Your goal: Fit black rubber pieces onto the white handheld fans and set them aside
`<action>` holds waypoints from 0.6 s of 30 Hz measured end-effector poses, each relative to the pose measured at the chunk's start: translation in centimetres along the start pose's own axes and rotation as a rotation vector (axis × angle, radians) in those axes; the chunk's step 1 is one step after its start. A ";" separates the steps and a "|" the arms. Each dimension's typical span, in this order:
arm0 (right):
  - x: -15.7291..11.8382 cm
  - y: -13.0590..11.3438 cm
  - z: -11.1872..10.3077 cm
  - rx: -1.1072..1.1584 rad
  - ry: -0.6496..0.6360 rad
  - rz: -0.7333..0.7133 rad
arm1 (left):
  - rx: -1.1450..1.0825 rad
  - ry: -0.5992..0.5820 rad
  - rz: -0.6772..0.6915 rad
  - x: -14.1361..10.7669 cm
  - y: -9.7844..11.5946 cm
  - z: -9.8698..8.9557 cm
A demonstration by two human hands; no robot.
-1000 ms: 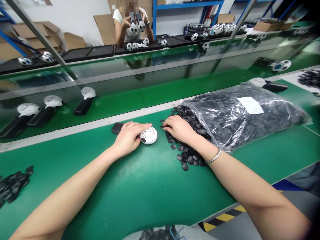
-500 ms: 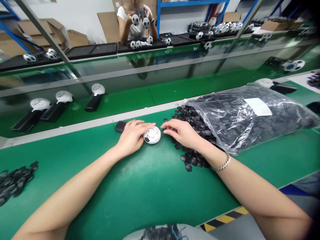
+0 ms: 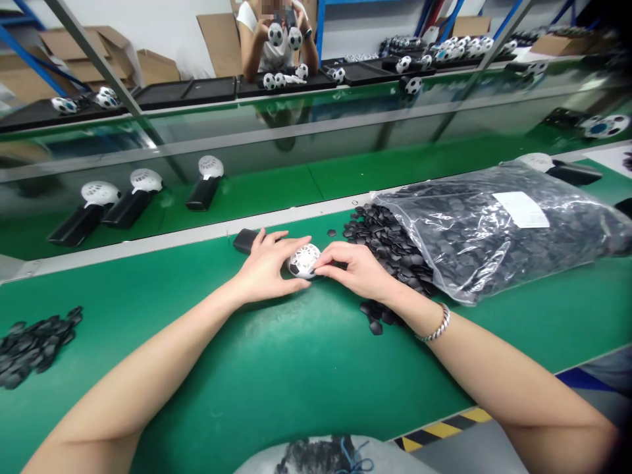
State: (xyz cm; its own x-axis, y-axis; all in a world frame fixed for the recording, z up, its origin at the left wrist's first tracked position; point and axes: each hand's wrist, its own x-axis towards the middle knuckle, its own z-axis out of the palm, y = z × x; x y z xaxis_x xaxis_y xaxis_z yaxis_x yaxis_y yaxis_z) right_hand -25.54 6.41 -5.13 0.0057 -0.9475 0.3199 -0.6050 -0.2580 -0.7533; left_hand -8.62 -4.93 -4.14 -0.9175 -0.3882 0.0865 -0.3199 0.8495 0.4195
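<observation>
A handheld fan with a round white football-style head (image 3: pixel 305 258) and a black handle (image 3: pixel 244 241) lies on the green bench. My left hand (image 3: pixel 269 266) steadies it, fingers across the head's left and far side, thumb along the near side. One black patch shows on the head's near left. My right hand (image 3: pixel 353 266) pinches a small black piece (image 3: pixel 313 270) against the head's near right edge; my fingertips partly hide it. Just beyond that hand, loose black five-sided pieces (image 3: pixel 390 240) spill from a clear plastic bag (image 3: pixel 474 230).
A smaller heap of black pieces (image 3: pixel 37 345) lies at the left. Several white-headed fans (image 3: pixel 205 184) rest on the green conveyor (image 3: pixel 276 181) behind a metal rail. Across it, a person (image 3: pixel 276 46) holds two football-patterned fans near black trays (image 3: pixel 197 91).
My right hand has moved left from the loose pieces to the fan head, with a black piece at its fingertips. My left thumb has spread along the head's near side.
</observation>
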 end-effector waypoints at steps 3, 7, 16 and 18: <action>0.1 0.0 0.0 0.030 0.032 0.028 | -0.019 0.074 -0.062 0.2 0.3 0.4; 0.3 0.2 0.1 0.083 0.018 0.062 | -0.016 0.137 -0.088 0.3 0.6 1.0; 0.8 1.8 0.3 0.107 0.042 0.218 | -0.046 0.138 -0.045 0.7 0.7 0.6; 1.3 3.1 -0.3 -0.117 0.118 0.174 | -0.049 0.103 -0.018 0.8 0.5 0.6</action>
State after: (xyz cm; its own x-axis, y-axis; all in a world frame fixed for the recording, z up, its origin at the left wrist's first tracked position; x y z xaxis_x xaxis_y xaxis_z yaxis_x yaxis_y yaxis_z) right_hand -27.69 4.49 -6.88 -0.1952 -0.9454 0.2610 -0.6767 -0.0628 -0.7336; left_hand -9.67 -4.55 -4.40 -0.8818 -0.4397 0.1702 -0.3214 0.8247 0.4653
